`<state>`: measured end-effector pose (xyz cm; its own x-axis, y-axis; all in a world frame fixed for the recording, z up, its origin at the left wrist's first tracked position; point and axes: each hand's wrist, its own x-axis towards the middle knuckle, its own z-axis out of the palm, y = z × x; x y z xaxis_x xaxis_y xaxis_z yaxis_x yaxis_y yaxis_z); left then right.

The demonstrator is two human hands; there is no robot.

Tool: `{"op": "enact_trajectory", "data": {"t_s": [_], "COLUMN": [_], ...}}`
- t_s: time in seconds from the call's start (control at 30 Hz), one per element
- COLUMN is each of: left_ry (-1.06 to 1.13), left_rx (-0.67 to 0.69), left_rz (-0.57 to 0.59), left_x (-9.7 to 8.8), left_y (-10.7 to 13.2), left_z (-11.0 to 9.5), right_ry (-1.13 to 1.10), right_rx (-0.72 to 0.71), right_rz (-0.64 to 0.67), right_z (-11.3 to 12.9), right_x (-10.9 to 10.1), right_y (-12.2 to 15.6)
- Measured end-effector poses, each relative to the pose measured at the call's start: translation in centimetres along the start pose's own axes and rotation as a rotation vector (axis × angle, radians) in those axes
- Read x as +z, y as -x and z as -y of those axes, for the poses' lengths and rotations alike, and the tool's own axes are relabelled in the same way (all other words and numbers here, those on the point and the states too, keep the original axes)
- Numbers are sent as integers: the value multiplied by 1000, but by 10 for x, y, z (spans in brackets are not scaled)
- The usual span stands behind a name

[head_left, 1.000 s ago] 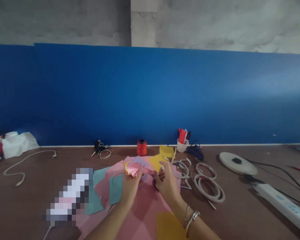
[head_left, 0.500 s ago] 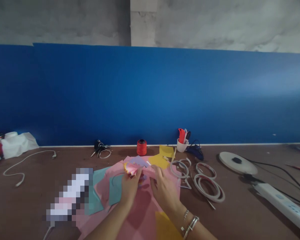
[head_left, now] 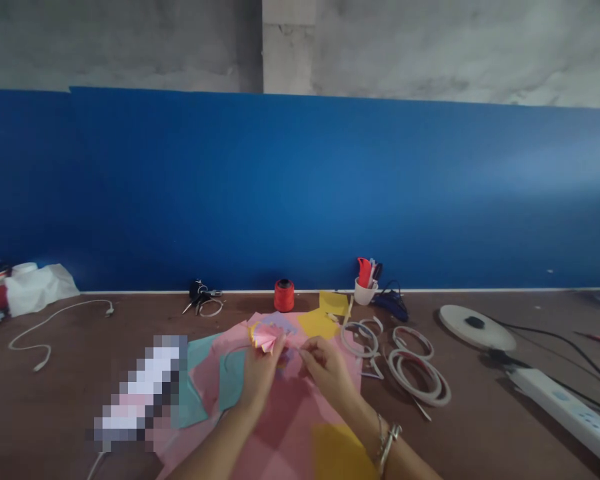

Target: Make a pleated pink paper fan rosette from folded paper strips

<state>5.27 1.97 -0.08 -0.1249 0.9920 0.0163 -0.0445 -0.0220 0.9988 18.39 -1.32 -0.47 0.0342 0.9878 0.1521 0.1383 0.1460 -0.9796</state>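
Note:
My left hand (head_left: 261,370) is closed on a pleated paper flower (head_left: 266,335), pink with yellow edges, gripping its lower right side with the thumb on top. Just to the right, my right hand (head_left: 325,367) is in a pinch, its thumb and forefinger tips close to the flower. Whatever lies between those tips is too small to make out. Beneath both hands spread pink paper sheets (head_left: 285,427), with teal paper (head_left: 195,400) on the left and a yellow sheet (head_left: 337,453) at the front. A purple piece of paper (head_left: 285,323) shows behind the flower.
Behind the papers stands a red thread spool (head_left: 284,296), with keys (head_left: 203,300) to its left and a white cup (head_left: 365,292) of tools to its right. Coiled white tubing (head_left: 420,377), a round white disc (head_left: 475,328) and a power strip (head_left: 570,407) lie rightward; a pixelated object (head_left: 140,390) lies left.
My right hand has drawn down slightly from the paper beside the flower, and its fingers have curled into a pinch. My left hand keeps its hold on the flower.

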Motion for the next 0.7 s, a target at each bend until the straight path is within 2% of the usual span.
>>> {"op": "enact_trajectory", "data": {"t_s": [0.13, 0.37, 0.7], "left_ry": [35, -8, -12], "left_rx": [-2, 39, 46], "left_rz": [21, 46, 83], "left_x": [1, 0, 1], "left_y": [-2, -1, 2], "left_z": [6, 6, 1], "right_ry": [3, 179, 168], "right_rx": [10, -1, 69], "right_rz": [32, 31, 37], "right_z": [0, 11, 9], "right_x": [-6, -8, -9], "right_y": [-4, -3, -4]}}
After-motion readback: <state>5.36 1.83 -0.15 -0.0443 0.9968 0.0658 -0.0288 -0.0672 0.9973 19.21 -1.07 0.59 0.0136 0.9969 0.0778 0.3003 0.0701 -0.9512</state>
